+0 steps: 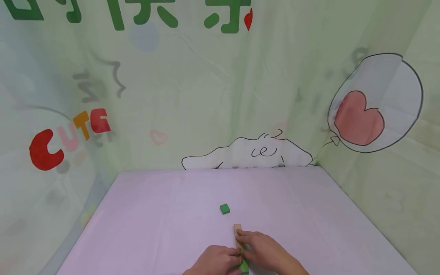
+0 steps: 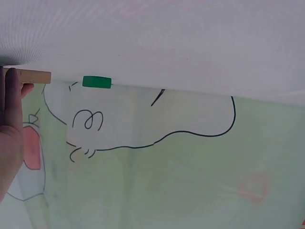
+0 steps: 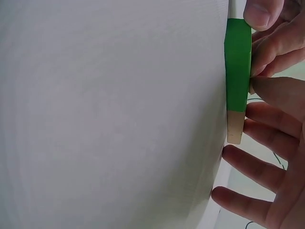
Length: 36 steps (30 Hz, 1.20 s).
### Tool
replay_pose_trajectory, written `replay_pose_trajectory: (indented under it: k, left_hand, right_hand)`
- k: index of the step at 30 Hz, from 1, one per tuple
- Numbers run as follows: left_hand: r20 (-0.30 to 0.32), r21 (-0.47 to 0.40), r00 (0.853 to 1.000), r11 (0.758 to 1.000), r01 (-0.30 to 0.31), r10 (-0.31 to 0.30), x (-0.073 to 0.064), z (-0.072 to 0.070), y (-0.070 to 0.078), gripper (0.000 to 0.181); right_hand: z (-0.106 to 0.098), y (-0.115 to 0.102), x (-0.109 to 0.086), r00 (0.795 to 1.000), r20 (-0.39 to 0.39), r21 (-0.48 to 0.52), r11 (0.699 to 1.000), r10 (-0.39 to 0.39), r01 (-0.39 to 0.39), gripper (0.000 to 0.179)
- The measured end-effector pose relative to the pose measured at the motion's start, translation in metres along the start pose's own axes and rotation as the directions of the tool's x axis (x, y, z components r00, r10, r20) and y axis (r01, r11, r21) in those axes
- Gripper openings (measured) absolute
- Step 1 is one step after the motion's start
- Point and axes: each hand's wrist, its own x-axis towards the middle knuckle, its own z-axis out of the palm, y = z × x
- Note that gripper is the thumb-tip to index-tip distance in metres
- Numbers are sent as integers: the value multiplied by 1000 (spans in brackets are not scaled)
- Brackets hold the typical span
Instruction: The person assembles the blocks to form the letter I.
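Green block: bright, elongated; gripped by the left hand;
Wooden block: pale, plain; touched by the right hand, fingers outstretched

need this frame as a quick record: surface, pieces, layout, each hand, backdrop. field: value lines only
surface: lilac tabletop
in hand area: long green piece and wooden piece, end to end; whether joined, cannot tell
loose: small green block, beyond the wooden piece, slightly left, apart from it
left hand: holds the near part of the long green piece
right hand: fingers spread, touching the wooden piece from the right
backdrop: pale green printed sheet with a heart balloon at right
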Motion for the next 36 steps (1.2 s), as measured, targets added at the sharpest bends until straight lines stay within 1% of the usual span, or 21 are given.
replay_pose_trajectory:
  k: [4,8,12,14,17,20,22,24,29,33,36]
  left_hand:
    - [11,-10,1000,1000,17,-17,-1,3,-1,19]
    - [-20,-13,1000,1000,18,-19,-1,3,-2,19]
    - [-37,-38,999,999,23,-24,-1,1,-2,20]
    - [-44,-48,999,999,21,-23,-1,1,-2,19]
    - [-56,-82,998,996,19,-24,-1,2,-1,15]
    - [-56,-116,998,993,30,-37,-1,2,-1,12]
    - [-49,-133,998,990,40,-47,0,1,-1,12]
    - [-50,-136,997,990,44,-51,0,1,0,11]
    - [-86,-167,994,985,45,-60,-3,5,0,12]
    - [-114,-175,992,984,30,-50,-3,8,0,12]
    - [-128,-139,992,990,8,-26,-2,7,-1,12]
  right_hand:
    - [-1,2,-2,1000,19,39,999,-7,6,54]
    - [-4,2,-4,999,37,55,998,-12,10,58]
    - [-3,2,-6,999,32,40,999,-27,26,56]
    - [-2,3,-7,999,16,40,998,-44,43,57]
    - [0,3,-9,997,1,64,995,-71,71,60]
    - [2,3,-11,996,-5,95,991,-94,94,62]
    - [1,3,-11,996,1,102,991,-90,90,63]
    - [1,2,-11,998,24,112,992,-61,58,62]
    - [0,3,-10,995,100,149,988,15,-30,65]
    - [0,4,-9,993,115,155,987,17,-35,69]
    - [0,5,-8,993,117,148,988,23,-40,71]
